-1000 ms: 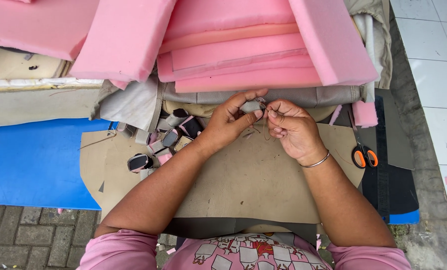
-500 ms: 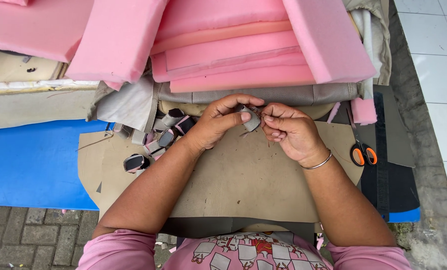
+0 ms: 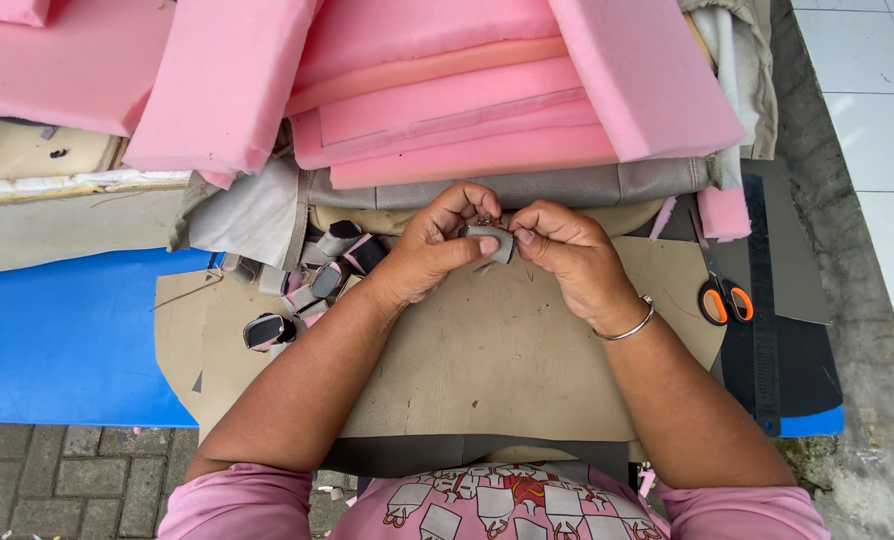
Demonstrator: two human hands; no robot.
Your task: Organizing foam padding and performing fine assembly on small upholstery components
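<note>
Item, centre of frame: small grey fabric piece [image 3: 489, 240], judged light, limp and best taken by its edges, pinched between left hand [image 3: 429, 248] and right hand [image 3: 567, 255], both closed on it, above tan sheet [image 3: 487, 350].

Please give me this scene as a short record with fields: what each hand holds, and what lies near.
left hand: pinches a small grey piece
right hand: pinches the same piece; bracelet on wrist
surface: tan sheet
behind the hands: pink foam slabs
right side: orange-handled scissors
left side: pile of small padded pieces, blue mat
</note>
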